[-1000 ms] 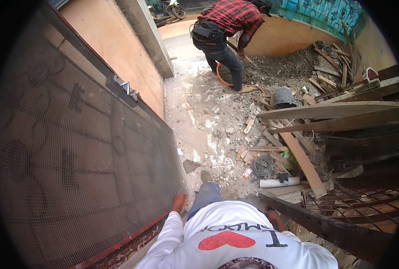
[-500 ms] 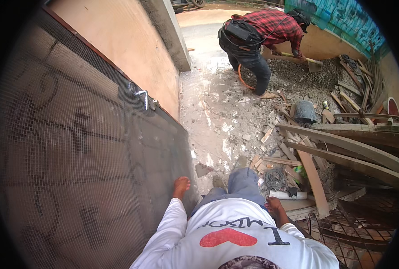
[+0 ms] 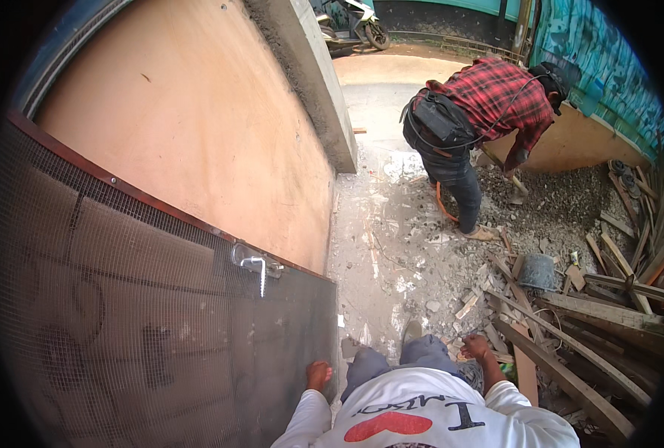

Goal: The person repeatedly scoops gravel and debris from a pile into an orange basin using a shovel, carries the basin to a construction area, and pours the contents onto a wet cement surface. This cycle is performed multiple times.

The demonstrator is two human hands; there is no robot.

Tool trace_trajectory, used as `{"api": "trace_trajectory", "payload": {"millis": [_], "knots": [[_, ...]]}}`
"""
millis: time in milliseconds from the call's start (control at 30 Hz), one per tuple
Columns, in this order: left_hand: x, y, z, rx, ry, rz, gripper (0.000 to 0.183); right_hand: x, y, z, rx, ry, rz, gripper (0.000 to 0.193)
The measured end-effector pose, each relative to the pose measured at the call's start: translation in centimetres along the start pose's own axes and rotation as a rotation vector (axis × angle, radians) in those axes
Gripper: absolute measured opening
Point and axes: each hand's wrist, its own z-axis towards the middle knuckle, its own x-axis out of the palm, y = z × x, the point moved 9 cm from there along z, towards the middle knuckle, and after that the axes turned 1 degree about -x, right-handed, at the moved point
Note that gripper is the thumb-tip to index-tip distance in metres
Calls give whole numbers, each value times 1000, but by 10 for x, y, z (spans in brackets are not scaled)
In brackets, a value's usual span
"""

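Observation:
My left hand [image 3: 318,375] hangs beside the mesh-covered door [image 3: 197,328], with its fingers curled and nothing visible in them. Over the edge of the rubble and scrap wood, my right hand [image 3: 477,348] is also curled. The inside of its grip is hidden, so I cannot tell whether it holds anything. A metal handle [image 3: 257,270] sticks out from the door's edge, well ahead of my left hand. Below my arms, my legs [image 3: 392,361] show in grey-blue trousers.
A co-worker [image 3: 489,112] in a red checked shirt bends over a gravel heap [image 3: 571,196] with a long-handled tool [image 3: 517,184]. Beside it stand a grey bucket [image 3: 538,272] and piled wooden boards [image 3: 571,373]. A concrete pillar [image 3: 332,112] edges the walkway; a motorbike [image 3: 354,26] stands farther off.
I have moved forward along the door, and my view has tilted up, showing the motorbike. My right hand has swung forward. The co-worker's tool has shifted nearer the co-worker's legs.

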Motion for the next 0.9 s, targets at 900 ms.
{"api": "trace_trajectory", "payload": {"millis": [900], "knots": [[150, -581, 130, 345, 263, 208, 26, 68, 237, 141, 151, -190, 323, 16]]}}
